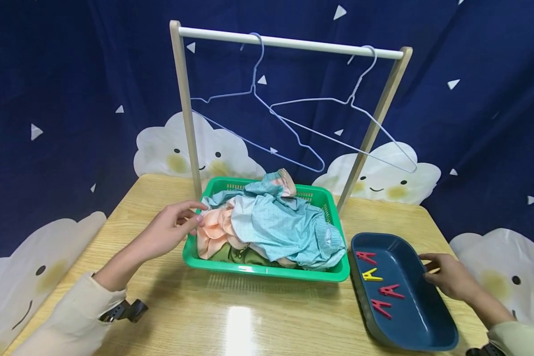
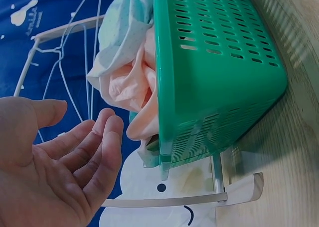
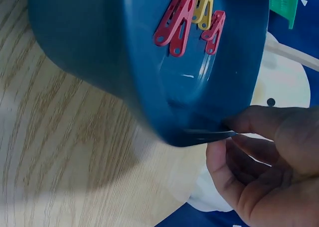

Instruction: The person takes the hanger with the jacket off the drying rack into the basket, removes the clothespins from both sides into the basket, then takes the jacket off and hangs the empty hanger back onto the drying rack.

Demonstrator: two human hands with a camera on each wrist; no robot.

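Observation:
My left hand (image 1: 169, 230) hovers at the left side of a green basket (image 1: 267, 272), its fingers loosely bent and holding nothing. Crumpled clothes fill the basket: a light blue garment (image 1: 285, 225) on top, a peach one (image 1: 218, 225) at the left, and olive green cloth (image 1: 244, 256) along the front. On the right, my right hand (image 1: 449, 277) pinches the rim of a dark blue tray (image 1: 411, 291) between thumb and fingers. Inside it lie red clothespins (image 3: 178, 23) and a yellow clothespin (image 1: 372, 275).
Behind the basket stands a rack with wooden posts (image 1: 187, 109) and a white bar (image 1: 302, 43). Two wire hangers hang from it, a bluish hanger (image 1: 254, 74) and a paler hanger (image 1: 353, 99). A dark blue curtain (image 1: 71, 59) backs the wooden table (image 1: 196, 316).

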